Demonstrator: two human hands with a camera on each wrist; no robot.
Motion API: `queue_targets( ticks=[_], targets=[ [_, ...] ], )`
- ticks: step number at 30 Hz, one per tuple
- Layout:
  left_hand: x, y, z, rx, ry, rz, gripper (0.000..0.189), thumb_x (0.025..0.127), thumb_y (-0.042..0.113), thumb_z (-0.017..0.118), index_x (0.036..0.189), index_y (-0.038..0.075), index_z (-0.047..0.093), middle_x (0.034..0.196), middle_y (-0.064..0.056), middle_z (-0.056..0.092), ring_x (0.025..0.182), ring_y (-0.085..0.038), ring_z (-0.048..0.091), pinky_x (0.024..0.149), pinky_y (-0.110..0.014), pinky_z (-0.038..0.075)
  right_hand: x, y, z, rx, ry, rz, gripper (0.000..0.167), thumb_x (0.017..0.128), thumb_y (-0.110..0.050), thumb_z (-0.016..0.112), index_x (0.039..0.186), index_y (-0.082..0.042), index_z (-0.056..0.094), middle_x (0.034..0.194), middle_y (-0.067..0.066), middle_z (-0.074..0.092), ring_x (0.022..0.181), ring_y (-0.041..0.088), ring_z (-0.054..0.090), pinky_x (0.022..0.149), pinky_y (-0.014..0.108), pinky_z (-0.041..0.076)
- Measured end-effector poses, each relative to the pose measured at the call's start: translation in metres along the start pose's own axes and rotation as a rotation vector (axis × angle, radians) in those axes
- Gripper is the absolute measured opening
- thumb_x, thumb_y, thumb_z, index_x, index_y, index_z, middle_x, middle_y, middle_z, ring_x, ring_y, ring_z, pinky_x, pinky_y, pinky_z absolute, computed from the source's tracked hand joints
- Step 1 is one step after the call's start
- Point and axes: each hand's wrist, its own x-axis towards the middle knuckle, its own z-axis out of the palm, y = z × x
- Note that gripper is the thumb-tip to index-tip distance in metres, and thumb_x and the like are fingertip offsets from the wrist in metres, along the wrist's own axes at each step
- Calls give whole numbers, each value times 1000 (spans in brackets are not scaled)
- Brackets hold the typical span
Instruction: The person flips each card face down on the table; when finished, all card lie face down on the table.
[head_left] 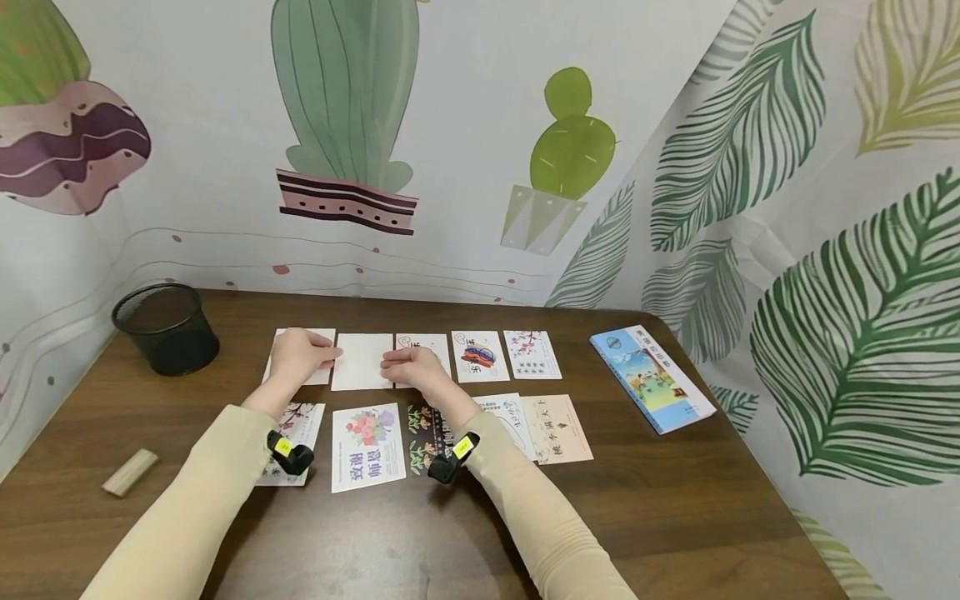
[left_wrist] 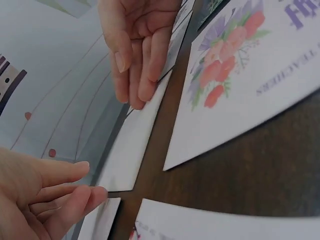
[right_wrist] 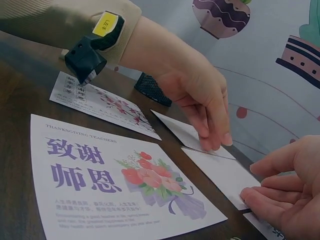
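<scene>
A blank white card (head_left: 363, 367) lies on the table between my two hands. My left hand (head_left: 295, 360) is at its left edge, over another card (head_left: 322, 378), with thumb and fingers extended close together. By the blank card's right edge, my right hand (head_left: 420, 371) has extended fingers, partly covering a printed card (head_left: 435, 342). In the left wrist view, nothing shows between the left hand's (left_wrist: 50, 195) thumb and fingers. The right wrist view shows the right hand's (right_wrist: 287, 182) fingertips at the blank card (right_wrist: 220, 172); firm contact is hard to tell.
Farther right in the back row lie a colourful card (head_left: 477, 357) and a blossom card (head_left: 532, 355). The front row includes a bouquet card (head_left: 367, 448), a dark card (head_left: 423, 440) and a beige card (head_left: 557, 429). A mesh pen holder (head_left: 167, 329), wooden block (head_left: 130, 472) and blue book (head_left: 651, 379) stand around.
</scene>
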Motion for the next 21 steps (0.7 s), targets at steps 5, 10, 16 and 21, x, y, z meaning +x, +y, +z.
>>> queue_targets(
  ticks=[5,10,16,21],
  targets=[
    [-3,8,2,-64,-6,21,37,90,15,70,114,-13,66,108,-29,69,75,-19,74,60,-12,51,-3,-3,-6,16,7,-28,40,89,-7,67,127,5,61,124,18,67,115,26,64,94,28,54],
    [-9,20,15,-148,-84,48,41,94,17,63,126,-10,60,120,-29,65,97,-29,72,86,-31,58,-9,-4,-29,42,72,-68,43,90,-5,64,131,7,57,128,21,63,115,28,64,96,30,53],
    [-16,33,41,-181,-160,78,43,96,15,59,133,-7,55,128,-25,61,116,-38,61,98,-45,51,-19,6,-67,52,144,-74,47,91,-6,62,136,5,52,133,22,59,123,32,58,105,39,48],
    [-22,40,59,-229,-192,48,47,96,14,58,139,-4,49,138,-23,55,126,-38,54,103,-47,47,-19,22,-87,58,136,-84,50,90,-9,65,136,2,53,130,20,62,118,29,62,100,38,51]
  ],
)
